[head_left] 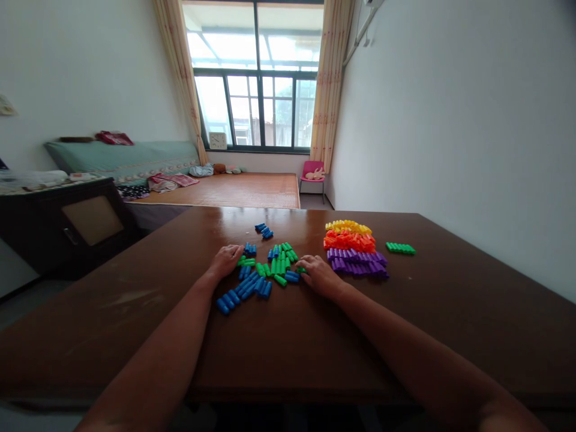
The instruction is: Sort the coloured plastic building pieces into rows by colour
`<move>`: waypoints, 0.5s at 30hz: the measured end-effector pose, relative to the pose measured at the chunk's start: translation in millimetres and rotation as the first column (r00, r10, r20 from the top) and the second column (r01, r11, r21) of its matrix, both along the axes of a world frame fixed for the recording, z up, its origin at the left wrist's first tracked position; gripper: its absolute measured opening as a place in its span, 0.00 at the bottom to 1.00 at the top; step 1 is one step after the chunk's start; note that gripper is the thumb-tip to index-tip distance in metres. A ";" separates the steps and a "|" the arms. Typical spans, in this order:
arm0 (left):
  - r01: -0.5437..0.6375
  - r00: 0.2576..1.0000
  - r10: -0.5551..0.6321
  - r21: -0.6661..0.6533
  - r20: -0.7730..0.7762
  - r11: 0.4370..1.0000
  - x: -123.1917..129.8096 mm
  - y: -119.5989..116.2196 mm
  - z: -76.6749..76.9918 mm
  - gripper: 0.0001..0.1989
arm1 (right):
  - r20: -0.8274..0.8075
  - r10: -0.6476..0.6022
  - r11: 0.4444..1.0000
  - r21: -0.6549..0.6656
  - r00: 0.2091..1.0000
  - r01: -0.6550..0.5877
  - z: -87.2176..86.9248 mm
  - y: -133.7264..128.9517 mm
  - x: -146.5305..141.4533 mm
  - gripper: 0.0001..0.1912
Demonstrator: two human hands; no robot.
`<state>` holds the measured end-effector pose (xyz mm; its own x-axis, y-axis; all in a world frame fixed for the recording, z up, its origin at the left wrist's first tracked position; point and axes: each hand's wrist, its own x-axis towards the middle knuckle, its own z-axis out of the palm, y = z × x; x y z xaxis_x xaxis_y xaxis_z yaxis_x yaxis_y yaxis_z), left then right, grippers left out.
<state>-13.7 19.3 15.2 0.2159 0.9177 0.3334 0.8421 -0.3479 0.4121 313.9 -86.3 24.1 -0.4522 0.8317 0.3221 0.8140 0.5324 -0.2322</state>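
A loose pile of small green cylinders (281, 264) and blue cylinders (246, 287) lies in the middle of the brown table. At the pile's left edge rests my left hand (228, 261), its fingers slightly bent beside a few green and blue pieces; no piece shows in its grasp. My right hand (320, 275) is at the right edge, fingers curled down over a green cylinder (301, 270), which they partly hide. Close to that hand lie a few blue cylinders (292, 276).
Right of the pile stand stacked rows of yellow (348, 227), orange (349, 241) and purple pieces (357, 263). Farther right is a green row (400, 248). A small blue group (264, 230) lies toward the table's (297, 348) far edge. Beyond are a bed (243, 187) and pink chair (312, 169).
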 end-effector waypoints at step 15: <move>0.021 0.999 -0.020 0.008 -0.033 1.000 -3.2 5.0 -1.5 0.25 | -0.472 -0.464 0.721 0.291 0.750 0.629 41.9 35.7 152.1 0.21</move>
